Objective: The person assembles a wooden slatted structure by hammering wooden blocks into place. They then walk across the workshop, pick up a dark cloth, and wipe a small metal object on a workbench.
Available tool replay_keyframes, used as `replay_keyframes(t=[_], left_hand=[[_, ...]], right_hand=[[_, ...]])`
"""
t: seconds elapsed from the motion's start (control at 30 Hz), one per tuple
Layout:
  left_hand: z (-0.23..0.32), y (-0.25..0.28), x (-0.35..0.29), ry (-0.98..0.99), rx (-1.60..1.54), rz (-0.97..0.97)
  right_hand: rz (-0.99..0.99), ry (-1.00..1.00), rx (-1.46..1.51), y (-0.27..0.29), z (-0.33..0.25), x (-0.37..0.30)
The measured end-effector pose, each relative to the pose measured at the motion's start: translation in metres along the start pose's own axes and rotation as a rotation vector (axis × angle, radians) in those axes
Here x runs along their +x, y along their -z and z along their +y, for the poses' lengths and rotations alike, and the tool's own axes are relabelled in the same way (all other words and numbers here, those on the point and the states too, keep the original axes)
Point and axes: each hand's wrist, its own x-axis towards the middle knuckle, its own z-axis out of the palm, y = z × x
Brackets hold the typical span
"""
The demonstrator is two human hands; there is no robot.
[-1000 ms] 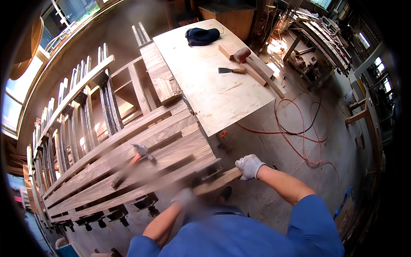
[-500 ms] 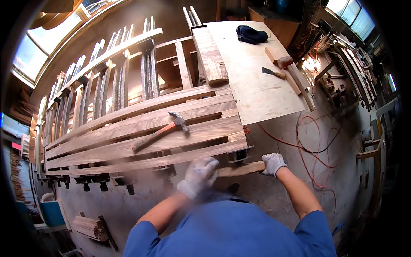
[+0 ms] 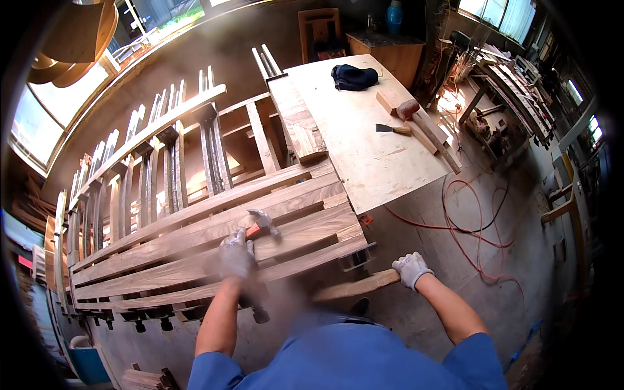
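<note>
My left hand, in a white work glove, is closed over the handle of a claw hammer. The glove is partly blurred and hides most of the handle; the metal head and an orange bit beyond it still show. Under them lie long brown wooden boards with gaps between, held in a row of clamps. Off the boards' near right corner, my right hand, gloved too, grips the right end of a piece of wood level in front of my body.
A pale plywood sheet adjoins the boards, carrying a dark cap, a mallet, and a scraper. Clamp bars rise beyond the boards. A red hose loops over the floor at right.
My left hand has left the area beside the piece of wood and moved forward and left onto the hammer. My right hand still holds the wood. The view has tilted slightly upward.
</note>
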Motion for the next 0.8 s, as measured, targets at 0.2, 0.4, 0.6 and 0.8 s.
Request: replay_keyframes(t=[0.2,0.4,0.6,0.8], left_hand=[[-0.016,-0.017,0.008,-0.035,-0.037,0.086],[-0.013,-0.019,0.016,0.038,-0.086,-0.066],[-0.009,-0.016,0.014,0.064,-0.099,-0.038],[-0.017,-0.024,0.014,0.029,-0.104,0.005]], right_hand=[[-0.218,-0.184,0.081,-0.037,0.014,-0.046],[-0.387,-0.723,0.456,-0.089,0.061,-0.118],[0.186,-0.977,1.528,-0.094,0.050,-0.144],[0.364,-0.640,1.966,-0.034,0.048,-0.044]])
